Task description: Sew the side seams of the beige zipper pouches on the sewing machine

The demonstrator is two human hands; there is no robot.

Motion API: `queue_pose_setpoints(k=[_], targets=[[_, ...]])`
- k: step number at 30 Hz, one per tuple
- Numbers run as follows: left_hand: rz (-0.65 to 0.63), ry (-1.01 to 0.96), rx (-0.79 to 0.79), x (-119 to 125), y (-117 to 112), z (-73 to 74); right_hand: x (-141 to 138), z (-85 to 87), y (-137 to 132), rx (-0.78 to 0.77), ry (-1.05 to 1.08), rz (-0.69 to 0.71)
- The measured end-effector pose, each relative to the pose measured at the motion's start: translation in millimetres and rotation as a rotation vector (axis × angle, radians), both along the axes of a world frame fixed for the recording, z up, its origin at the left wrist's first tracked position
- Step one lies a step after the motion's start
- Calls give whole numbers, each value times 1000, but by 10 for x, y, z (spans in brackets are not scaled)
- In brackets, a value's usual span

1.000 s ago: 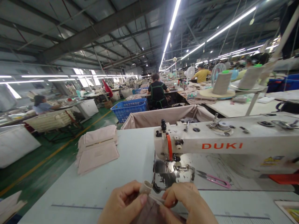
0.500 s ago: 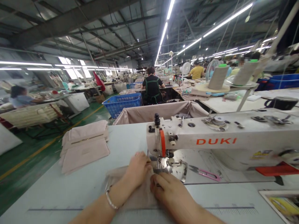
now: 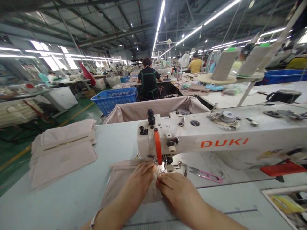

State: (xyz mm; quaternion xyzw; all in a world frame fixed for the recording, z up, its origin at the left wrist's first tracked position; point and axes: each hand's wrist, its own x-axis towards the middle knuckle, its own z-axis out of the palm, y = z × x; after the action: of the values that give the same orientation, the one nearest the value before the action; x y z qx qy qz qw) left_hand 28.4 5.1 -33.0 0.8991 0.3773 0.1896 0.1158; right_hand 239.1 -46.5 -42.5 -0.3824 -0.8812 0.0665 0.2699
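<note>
A beige fabric piece (image 3: 116,182) lies on the pale table under the head of a DUKI sewing machine (image 3: 192,137). My left hand (image 3: 140,182) rests on it, fingers bent together and gripping its edge just left of the presser foot. Close beside, my right hand (image 3: 178,190) pinches the same edge in front of the foot, thumb hidden beneath the fingers. The two hands' fingertips almost meet. The needle is mostly hidden behind the red guard (image 3: 157,147) and my fingers.
A stack of beige fabric pieces (image 3: 63,153) lies at the left. Pink-handled thread snips (image 3: 207,175) rest on the machine bed. Behind the table stand a fabric-lined bin (image 3: 153,110) and a blue crate (image 3: 115,99). A person in black (image 3: 149,78) sits ahead, facing away.
The view has shifted, moving the machine and stack leftward in frame. My left hand has drawn lower along the fabric, uncovering more of its left side. Both hands stay at the presser foot.
</note>
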Motion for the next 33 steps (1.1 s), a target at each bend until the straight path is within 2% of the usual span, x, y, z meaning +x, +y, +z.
queue_pose_setpoints(k=[3,6,11,22,27,30,33], targets=[[-71,39,28,-30,59,24,-30,-2,15,44,14,-2],[-121,74,131,-4,66,99,-37,1,27,118,26,24],[-109,29,230,36,-6,173,-21,16,21,138,59,53],[-72,1,193,41,47,128,-13,11,59,118,46,44],[-89,-36,87,-10,33,127,-48,-41,34,100,71,64],[-104,36,18,-69,-35,178,30,84,14,37,67,52],[-161,103,13,-103,-150,233,253,327,-3,-162,29,109]])
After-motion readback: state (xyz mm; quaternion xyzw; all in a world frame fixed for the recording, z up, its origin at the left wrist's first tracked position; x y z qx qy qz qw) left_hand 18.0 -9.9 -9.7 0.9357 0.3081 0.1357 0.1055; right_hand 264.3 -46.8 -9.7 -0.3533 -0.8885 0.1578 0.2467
